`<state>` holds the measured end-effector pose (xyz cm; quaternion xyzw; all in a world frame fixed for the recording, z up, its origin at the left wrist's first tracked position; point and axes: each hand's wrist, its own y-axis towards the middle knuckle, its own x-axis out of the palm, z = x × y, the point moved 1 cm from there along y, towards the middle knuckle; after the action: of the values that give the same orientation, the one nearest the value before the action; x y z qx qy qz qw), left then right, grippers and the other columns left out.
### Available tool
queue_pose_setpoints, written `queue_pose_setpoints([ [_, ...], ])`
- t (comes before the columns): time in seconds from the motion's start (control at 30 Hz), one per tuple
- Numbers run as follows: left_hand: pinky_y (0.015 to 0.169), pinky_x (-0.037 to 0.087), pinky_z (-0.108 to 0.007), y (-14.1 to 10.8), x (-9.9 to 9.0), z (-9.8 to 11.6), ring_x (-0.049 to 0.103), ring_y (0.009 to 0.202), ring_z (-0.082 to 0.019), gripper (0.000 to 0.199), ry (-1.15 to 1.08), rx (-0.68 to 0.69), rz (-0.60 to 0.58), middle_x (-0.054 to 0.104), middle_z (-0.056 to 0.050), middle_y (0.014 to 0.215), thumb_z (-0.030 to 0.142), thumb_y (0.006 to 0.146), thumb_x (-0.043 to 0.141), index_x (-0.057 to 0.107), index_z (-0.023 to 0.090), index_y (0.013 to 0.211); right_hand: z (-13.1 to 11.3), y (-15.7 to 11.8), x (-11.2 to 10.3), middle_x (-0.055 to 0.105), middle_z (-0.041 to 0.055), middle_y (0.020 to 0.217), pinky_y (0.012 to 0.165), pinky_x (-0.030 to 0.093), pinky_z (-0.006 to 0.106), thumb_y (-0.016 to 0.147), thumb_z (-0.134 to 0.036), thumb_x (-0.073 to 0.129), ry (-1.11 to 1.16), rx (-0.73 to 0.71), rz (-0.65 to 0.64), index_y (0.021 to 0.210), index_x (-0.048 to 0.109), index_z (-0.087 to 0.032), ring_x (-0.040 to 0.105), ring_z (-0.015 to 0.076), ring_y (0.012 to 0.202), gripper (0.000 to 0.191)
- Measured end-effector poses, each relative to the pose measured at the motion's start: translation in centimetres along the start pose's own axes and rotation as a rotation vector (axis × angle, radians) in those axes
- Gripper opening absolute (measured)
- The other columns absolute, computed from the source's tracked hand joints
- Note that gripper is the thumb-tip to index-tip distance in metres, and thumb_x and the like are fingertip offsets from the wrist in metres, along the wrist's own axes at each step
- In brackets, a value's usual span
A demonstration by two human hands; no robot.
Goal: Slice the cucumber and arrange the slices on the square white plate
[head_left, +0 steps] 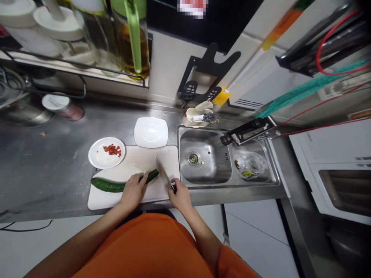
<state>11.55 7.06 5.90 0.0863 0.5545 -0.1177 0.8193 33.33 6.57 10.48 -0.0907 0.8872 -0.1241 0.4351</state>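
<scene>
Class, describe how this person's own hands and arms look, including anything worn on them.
The left hand and right hand wear no gloves, and no watch or bracelet shows at either wrist. A plain orange sleeve covers the right upper arm; no left sleeve can be made out.

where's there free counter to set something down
Widest: counter left of the red-flecked plate, nearer than the jar, bar specks. Narrow strip fronts the sink. Crowded: cutting board, with cucumber, knife, left hand, right hand.
</scene>
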Motion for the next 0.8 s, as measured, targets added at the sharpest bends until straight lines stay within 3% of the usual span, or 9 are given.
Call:
queue_pose_setpoints([
  [0.33,0.086,0.048,-0.041,-0.5,0.0,-1.5,0.056,0.098,-0.027,0.051,-0.001,-0.016,-0.023,0.06,-0.015,0.108,0.032,0.087,0.051,0.043,0.016,0.135,-0.3,1.6,-0.2,0.062,0.0033,0.084,0.07,0.038,0.023,0.071,-0.011,0.05,-0.025,-0.016,-0.194,0.1,0.055,-0.019,0.055,0.0155,0.076,0.031],
  [0.43,0.093,0.047,-0.042,0.3,-0.4,-1.0,0.054,0.108,-0.027,0.052,-0.11,0.032,0.012,0.059,-0.015,0.115,0.039,0.087,0.052,0.045,0.016,0.132,-0.8,1.9,-0.5,0.062,0.0057,0.086,0.07,0.037,0.024,0.08,-0.017,0.05,-0.114,-0.02,-0.26,0.101,0.054,-0.018,0.056,0.017,0.08,0.021],
  [0.57,0.096,0.047,-0.041,1.9,-0.6,-0.4,0.055,0.11,-0.023,0.037,-0.242,0.141,0.025,0.06,-0.012,0.116,0.035,0.091,0.047,0.052,0.018,0.123,-2.0,2.0,-0.5,0.062,0.0085,0.09,0.069,0.038,0.026,0.094,-0.029,0.039,-0.318,0.003,-0.322,0.104,0.051,-0.018,0.059,0.0187,0.081,0.019],
  [0.7,0.095,0.048,-0.041,2.9,-0.1,-0.6,0.057,0.107,-0.021,0.033,-0.289,0.183,0.028,0.063,-0.011,0.111,0.03,0.092,0.045,0.056,0.018,0.12,-3.0,2.3,-0.2,0.058,0.0114,0.1,0.069,0.041,0.028,0.093,-0.017,0.035,-0.453,0.055,-0.356,0.107,0.049,-0.017,0.061,0.0199,0.084,0.02],
  [0.8,0.094,0.049,-0.042,3.0,0.2,-0.8,0.057,0.107,-0.022,0.032,-0.307,0.183,0.042,0.064,-0.011,0.11,0.029,0.091,0.046,0.057,0.019,0.119,-3.6,2.9,0.0,0.053,0.014,0.11,0.069,0.043,0.029,0.086,-0.004,0.034,-0.456,0.03,-0.398,0.113,0.045,-0.016,0.061,0.0199,0.087,0.031],
])
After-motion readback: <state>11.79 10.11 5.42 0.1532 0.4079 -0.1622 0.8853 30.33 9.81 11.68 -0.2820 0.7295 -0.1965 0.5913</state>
